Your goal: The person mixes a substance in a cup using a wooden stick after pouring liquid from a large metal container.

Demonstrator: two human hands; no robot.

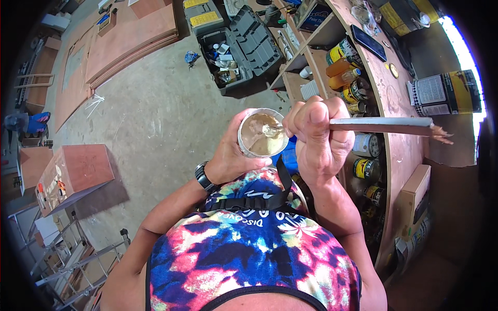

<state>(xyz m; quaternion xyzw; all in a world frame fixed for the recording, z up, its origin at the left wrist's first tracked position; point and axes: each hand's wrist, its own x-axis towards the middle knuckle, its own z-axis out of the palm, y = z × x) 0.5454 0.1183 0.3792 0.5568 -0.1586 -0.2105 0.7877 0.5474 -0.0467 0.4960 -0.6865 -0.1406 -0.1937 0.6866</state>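
Concrete floor spans nine to twelve o'clock, an open toolbox at twelve. Left hand clasps a cup of pale paste near centre. Right hand, at the cup's three o'clock, has fingers closed round a stick reaching in. Recommended: keep the cup level, stir slowly, scrape its wall.

An open toolbox sits on the floor, a crumpled blue scrap near it. A phone lies on the bench, with orange bottles and cans shelved below. At left, a wooden box stands near a ladder.
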